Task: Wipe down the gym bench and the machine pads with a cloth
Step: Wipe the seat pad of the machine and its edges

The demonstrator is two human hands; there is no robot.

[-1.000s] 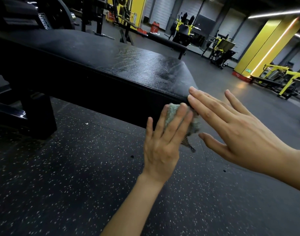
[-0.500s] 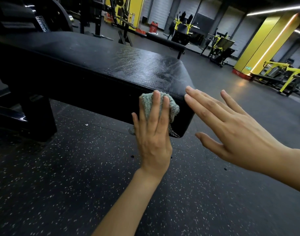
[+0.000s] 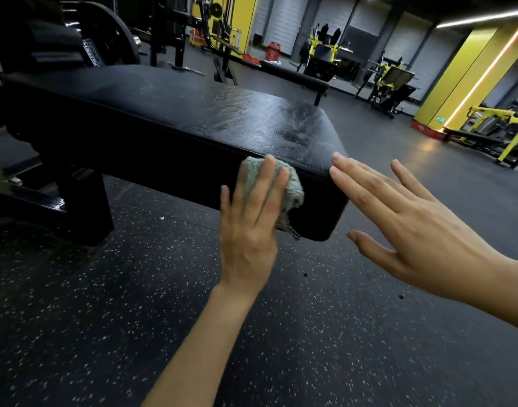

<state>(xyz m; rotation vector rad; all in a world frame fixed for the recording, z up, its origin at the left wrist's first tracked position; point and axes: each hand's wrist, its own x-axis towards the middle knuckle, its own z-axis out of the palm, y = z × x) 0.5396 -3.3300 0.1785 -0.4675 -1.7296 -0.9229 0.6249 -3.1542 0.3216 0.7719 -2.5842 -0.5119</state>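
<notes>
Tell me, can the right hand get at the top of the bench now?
Probably yes. The right hand is open with its fingertips by the end corner of the bench, and nothing lies between. The left hand presses the cloth on the side face, out of the way.

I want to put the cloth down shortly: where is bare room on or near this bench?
The bench top is bare, back to the weight plate. So is the speckled floor between the bench leg and the left hand. Crowded: the near corner, where the left hand presses the cloth beside the open right hand.
</notes>
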